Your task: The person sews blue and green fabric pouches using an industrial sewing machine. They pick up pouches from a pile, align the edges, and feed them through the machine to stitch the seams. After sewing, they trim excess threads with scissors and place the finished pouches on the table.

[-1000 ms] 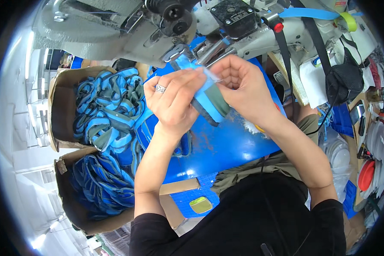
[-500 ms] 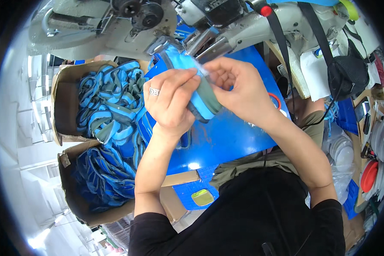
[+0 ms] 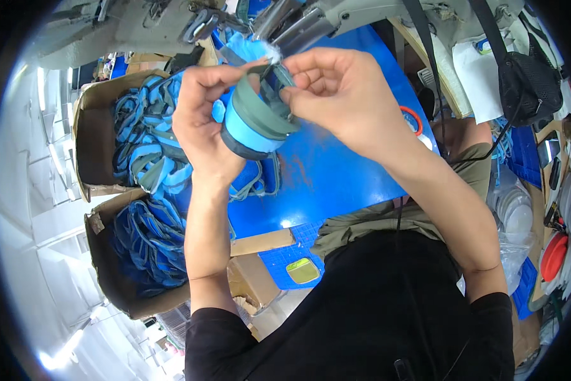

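Observation:
A curved fabric strip, banded green-grey, light blue and dark, hangs in a loop between my hands over the blue tabletop. My left hand is closed on its left side, with the thumb and fingers along the upper edge. The thumb and forefinger of my right hand pinch its upper right end. Just beyond the hands, a light blue fabric piece with a frayed white edge lies beneath the sewing machine's metal parts. I cannot tell whether that piece joins the strip.
Two cardboard boxes at the left hold heaps of blue and grey strips. Red-handled scissors lie at the table's right edge. A black mesh pouch hangs at the right. Below the blue table is a blue perforated panel.
The fabric strip has turned and bent from a flattened band into an open loop. My left hand has shifted left, and my right hand now pinches the strip's end. The view has shifted slightly.

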